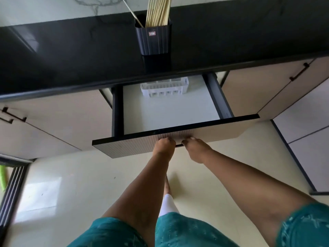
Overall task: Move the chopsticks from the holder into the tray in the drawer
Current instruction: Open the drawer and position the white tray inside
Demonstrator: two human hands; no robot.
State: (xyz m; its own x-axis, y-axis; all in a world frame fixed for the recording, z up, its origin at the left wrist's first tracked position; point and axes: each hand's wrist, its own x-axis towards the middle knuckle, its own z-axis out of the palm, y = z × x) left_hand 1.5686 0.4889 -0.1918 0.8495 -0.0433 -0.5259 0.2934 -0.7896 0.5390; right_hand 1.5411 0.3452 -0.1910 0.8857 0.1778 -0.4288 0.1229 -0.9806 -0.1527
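Several pale wooden chopsticks (157,12) stand upright in a dark ribbed holder (154,40) on the black countertop (62,56). Below it a drawer (169,111) stands pulled out, with a white slotted tray (164,88) at its back, partly hidden under the counter edge. My left hand (163,146) and my right hand (194,148) both grip the dark handle on the drawer's front panel, fingers curled round it from below.
Closed beige cabinet fronts with dark bar handles (298,72) flank the drawer on both sides. The drawer's grey floor in front of the tray holds nothing. A pale tiled floor (89,175) lies below, with a dark door frame at the left.
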